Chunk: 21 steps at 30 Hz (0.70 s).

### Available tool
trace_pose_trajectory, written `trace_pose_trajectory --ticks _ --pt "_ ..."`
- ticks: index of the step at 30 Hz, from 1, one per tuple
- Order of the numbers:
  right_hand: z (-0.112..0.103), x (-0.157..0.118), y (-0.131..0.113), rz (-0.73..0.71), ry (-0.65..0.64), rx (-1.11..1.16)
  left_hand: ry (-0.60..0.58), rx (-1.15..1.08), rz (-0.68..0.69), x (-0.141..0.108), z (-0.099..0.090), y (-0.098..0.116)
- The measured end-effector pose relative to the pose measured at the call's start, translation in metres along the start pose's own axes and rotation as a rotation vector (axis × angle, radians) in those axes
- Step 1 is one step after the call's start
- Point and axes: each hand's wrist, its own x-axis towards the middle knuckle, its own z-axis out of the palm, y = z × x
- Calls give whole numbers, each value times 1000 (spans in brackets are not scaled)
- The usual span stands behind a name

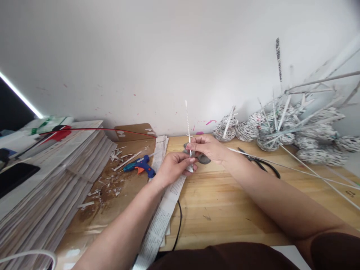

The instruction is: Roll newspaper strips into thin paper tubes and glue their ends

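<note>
Above the middle of the wooden table, my left hand (176,167) is closed on the upper end of a long printed paper strip (165,212), which slants down toward the front edge. Just above and to the right, my right hand (204,147) pinches a thin rolled paper stick (187,120) that points up in front of the wall. The lower end of the stick meets the strip between my two hands. Behind my fingers lies a grey round object (204,159), partly hidden.
A blue glue gun (140,165) and paper scraps lie on cardboard at the left, beside a tall paper stack (75,176). Black scissors (263,163), long paper sticks and several woven paper pieces (247,131) are at the right. A black cable (180,221) runs near the front.
</note>
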Motion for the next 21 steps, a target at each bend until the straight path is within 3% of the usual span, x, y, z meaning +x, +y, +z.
trace_pose_trajectory --ticks 3,8,13,18,21 --pt "0 0 0 9 -54 -47 13 -13 1 0 0 0" --pt "2 0 4 -38 53 -6 -22 -2 -15 0 -1 2" --pt "3 -1 0 5 -1 -30 -13 25 -1 0 -1 1" --pt "4 -2 -4 -33 139 -14 6 70 -15 0 1 0" --pt "3 -3 -5 -18 74 -32 16 57 -6 0 1 0"
